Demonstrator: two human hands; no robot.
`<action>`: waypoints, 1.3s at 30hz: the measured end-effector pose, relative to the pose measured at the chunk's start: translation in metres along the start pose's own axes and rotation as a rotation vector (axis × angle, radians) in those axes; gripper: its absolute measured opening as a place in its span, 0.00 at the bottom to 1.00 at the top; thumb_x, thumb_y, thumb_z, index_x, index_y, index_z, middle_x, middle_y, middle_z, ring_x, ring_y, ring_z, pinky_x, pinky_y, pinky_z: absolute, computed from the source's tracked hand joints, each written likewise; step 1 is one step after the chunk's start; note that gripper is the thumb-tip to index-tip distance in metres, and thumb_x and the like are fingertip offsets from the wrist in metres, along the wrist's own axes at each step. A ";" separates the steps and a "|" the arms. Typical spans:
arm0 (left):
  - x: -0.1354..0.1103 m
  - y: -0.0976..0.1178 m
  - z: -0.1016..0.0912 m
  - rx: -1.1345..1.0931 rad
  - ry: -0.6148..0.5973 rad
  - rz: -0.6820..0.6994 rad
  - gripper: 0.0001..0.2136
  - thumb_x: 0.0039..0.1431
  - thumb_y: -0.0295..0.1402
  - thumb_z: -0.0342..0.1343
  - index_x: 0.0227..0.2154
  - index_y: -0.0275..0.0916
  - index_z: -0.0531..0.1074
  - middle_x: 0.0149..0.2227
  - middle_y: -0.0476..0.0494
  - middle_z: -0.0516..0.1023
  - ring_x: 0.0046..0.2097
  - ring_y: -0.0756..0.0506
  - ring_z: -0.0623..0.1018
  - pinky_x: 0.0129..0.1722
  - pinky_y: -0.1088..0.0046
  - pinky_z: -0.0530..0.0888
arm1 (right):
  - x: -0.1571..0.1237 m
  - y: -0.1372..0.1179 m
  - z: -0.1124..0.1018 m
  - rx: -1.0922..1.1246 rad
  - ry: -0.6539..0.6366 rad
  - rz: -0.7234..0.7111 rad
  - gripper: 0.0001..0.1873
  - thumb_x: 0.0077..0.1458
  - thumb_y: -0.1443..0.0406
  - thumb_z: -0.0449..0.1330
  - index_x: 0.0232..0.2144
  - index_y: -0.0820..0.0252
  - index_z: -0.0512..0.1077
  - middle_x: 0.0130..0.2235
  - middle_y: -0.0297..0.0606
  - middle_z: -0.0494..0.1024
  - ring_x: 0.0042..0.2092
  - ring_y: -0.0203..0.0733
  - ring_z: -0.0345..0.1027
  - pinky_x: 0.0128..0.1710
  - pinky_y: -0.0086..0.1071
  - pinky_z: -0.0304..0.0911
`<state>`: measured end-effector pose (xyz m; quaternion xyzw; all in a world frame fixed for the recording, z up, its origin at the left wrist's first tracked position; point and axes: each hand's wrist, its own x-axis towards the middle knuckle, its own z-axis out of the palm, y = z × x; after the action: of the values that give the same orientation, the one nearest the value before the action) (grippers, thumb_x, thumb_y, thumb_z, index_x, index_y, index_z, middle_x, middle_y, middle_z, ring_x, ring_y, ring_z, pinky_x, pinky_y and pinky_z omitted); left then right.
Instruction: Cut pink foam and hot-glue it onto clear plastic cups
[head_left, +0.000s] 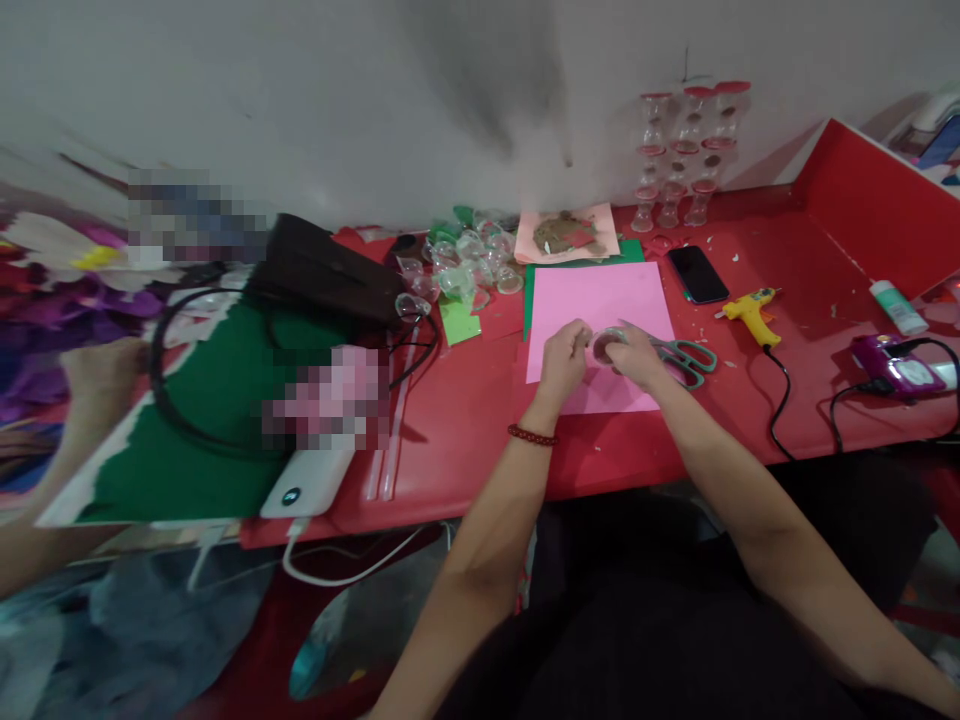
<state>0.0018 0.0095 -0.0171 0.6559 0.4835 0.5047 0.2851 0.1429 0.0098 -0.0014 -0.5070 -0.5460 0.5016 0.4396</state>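
Note:
Both my hands meet over a pink paper sheet (pixel 600 300) on the red table (pixel 465 430). My right hand (pixel 634 355) is closed around a small roll of clear tape (pixel 606 347). My left hand (pixel 564 362) pinches at the roll's left side, fingers curled, a red bead bracelet on its wrist. Grey-handled scissors (pixel 686 355) lie on the pink sheet just right of my right hand.
A yellow glue gun (pixel 750 312) with black cord, a black phone (pixel 697 274), a purple device (pixel 896 367) and a glue bottle (pixel 898 307) lie to the right. Clear plastic cups (pixel 465 262), a black bag (pixel 330 270), green paper (pixel 202 420) and a power bank (pixel 307 482) lie left. Another person's arm (pixel 67 420) is at far left.

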 end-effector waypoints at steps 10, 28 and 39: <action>0.001 -0.012 0.002 -0.494 -0.031 -0.232 0.17 0.57 0.32 0.61 0.50 0.42 0.75 0.53 0.40 0.75 0.50 0.45 0.74 0.50 0.66 0.71 | 0.006 0.005 0.001 0.110 0.014 -0.119 0.07 0.44 0.65 0.53 0.26 0.56 0.71 0.26 0.30 0.71 0.29 0.36 0.63 0.31 0.30 0.61; -0.001 -0.006 0.011 -0.525 -0.117 -0.154 0.26 0.49 0.27 0.66 0.52 0.42 0.69 0.44 0.46 0.74 0.38 0.50 0.77 0.40 0.73 0.76 | 0.000 0.006 0.002 -0.117 0.250 -0.273 0.12 0.56 0.54 0.60 0.38 0.55 0.70 0.34 0.33 0.76 0.29 0.36 0.69 0.30 0.31 0.65; -0.004 0.003 0.010 -0.504 -0.116 -0.172 0.25 0.46 0.28 0.69 0.49 0.42 0.70 0.47 0.46 0.72 0.33 0.54 0.74 0.34 0.76 0.74 | -0.001 0.006 -0.002 -0.606 0.294 -0.213 0.15 0.69 0.59 0.48 0.32 0.56 0.68 0.30 0.37 0.78 0.30 0.41 0.69 0.32 0.31 0.55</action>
<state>0.0124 0.0063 -0.0196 0.5486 0.3794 0.5449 0.5082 0.1453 0.0085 -0.0068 -0.6215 -0.6508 0.1898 0.3928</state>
